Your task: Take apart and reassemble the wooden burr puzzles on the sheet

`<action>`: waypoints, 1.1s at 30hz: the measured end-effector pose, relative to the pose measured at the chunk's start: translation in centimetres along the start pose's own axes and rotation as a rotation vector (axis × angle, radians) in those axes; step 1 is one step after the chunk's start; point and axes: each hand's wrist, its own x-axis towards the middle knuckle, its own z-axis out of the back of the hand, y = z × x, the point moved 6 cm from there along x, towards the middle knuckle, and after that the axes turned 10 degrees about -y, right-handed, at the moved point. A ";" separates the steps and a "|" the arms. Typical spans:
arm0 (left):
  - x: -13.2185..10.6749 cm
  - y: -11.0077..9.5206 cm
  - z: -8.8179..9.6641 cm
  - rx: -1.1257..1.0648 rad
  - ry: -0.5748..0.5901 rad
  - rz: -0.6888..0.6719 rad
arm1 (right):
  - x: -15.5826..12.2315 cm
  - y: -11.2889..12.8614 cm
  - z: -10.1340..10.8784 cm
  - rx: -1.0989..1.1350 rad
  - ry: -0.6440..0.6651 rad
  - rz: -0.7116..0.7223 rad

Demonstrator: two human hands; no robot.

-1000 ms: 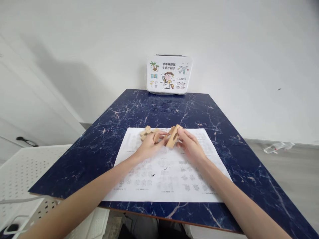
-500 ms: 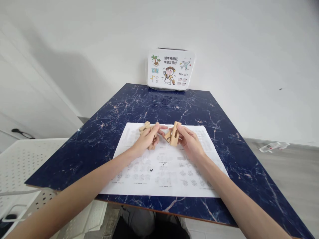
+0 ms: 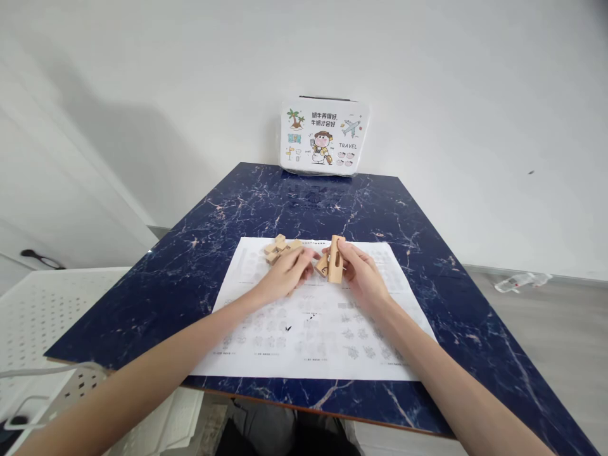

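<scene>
A pale wooden puzzle bar (image 3: 335,269) with a long slot stands nearly upright in my right hand (image 3: 363,266), its thumb pressed on the upper face. A second wooden piece (image 3: 322,265) with a dark curved mark sits against the bar's left side, tilted. My left hand (image 3: 287,273) has its fingers drawn together just left of that piece; whatever they grip is hidden behind the hand. Beyond my left hand lies a cluster of small wooden puzzle pieces (image 3: 280,247), partly covered by it. Both hands are over a printed sheet (image 3: 304,354).
The sheet lies on a blue marbled table (image 3: 199,253). Against the wall at the back leans a white case (image 3: 324,136) with cartoon prints. At the left stands a white perforated rack (image 3: 28,304). A clear plastic packet (image 3: 521,281) is on the floor at right.
My left hand's outstretched fingers have curled in and drawn slightly back, and more of the piece cluster shows. The slotted bar stays in my right hand, a little more upright.
</scene>
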 end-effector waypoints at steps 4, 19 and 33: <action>-0.3 -0.4 -0.1 0.253 -0.055 -0.188 | 0.1 -0.1 0.1 -0.007 -0.017 0.003; -1.0 -2.5 0.6 0.442 -0.188 -0.398 | -0.2 0.3 -0.2 0.011 -0.035 0.077; -0.9 -1.1 -0.3 0.263 -0.034 -0.217 | 0.3 0.4 0.3 0.085 -0.098 0.147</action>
